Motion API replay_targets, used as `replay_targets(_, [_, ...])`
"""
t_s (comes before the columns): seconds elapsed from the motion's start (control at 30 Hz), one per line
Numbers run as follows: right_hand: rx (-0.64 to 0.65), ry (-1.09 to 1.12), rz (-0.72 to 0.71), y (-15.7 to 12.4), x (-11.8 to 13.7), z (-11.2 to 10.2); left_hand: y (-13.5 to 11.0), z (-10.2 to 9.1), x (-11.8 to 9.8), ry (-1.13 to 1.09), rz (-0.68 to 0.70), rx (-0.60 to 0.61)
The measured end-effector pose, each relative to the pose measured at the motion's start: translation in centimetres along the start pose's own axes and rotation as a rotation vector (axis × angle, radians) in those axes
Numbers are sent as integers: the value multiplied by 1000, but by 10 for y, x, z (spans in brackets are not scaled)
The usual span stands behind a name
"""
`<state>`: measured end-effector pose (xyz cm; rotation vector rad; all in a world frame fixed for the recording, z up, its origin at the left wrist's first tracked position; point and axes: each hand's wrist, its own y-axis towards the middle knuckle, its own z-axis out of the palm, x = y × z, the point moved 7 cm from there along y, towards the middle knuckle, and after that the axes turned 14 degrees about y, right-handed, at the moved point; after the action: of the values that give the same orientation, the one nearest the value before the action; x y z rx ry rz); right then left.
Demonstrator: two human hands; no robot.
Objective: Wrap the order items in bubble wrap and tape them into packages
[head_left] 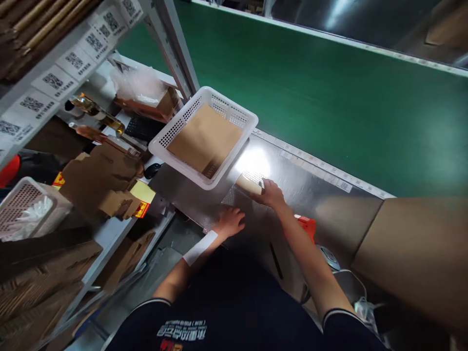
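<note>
My right hand (271,193) is closed around the near end of a small pale beige box-like item (248,184), whose exact kind I cannot make out. Under and beside it lies clear bubble wrap (229,196) on the metal worktop (193,192). My left hand (230,222) hovers at the front edge of the worktop with curved, parted fingers and nothing in them. A white paper strip (200,247) sticks to my left forearm. Just beyond the bubble wrap stands a white plastic basket (208,181) with a flat brown cardboard piece or envelope (210,134) inside.
A green conveyor belt (310,92) runs behind the worktop. At left, a shelf holds cardboard, a golden bottle (98,114) and a black mouse (152,170). Beside my right forearm are an orange-red tool (307,226) and a large cardboard box (420,258).
</note>
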<state>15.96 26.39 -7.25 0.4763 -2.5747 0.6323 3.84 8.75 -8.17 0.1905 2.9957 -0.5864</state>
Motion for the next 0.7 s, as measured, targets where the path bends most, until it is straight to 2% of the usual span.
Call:
replay_targets(0.1, [-73, 65, 133, 16, -22, -20, 38, -42, 22, -66, -27, -109])
replay_targets(0.2, [-31, 75, 208, 28, -36, -27, 92, -79, 35, -6, -6, -201])
replay_targets(0.3, [-64, 81, 226, 29, -39, -30, 141, -94, 31, 94, 99, -112])
replay_targets(0.37, [-111, 100, 205, 25, -37, -30, 161, -98, 25, 202, 181, -39])
replay_targets(0.5, [-110, 157, 135, 8, -34, -20, 171, -106, 18, 387, 315, -27])
replay_targets(0.63, [-96, 195, 75, -12, -32, -8, 161, -102, 24, 433, 353, 8])
replay_targets(0.7, [-91, 207, 34, -21, -31, 1, 152, -98, 27, 406, 350, -25])
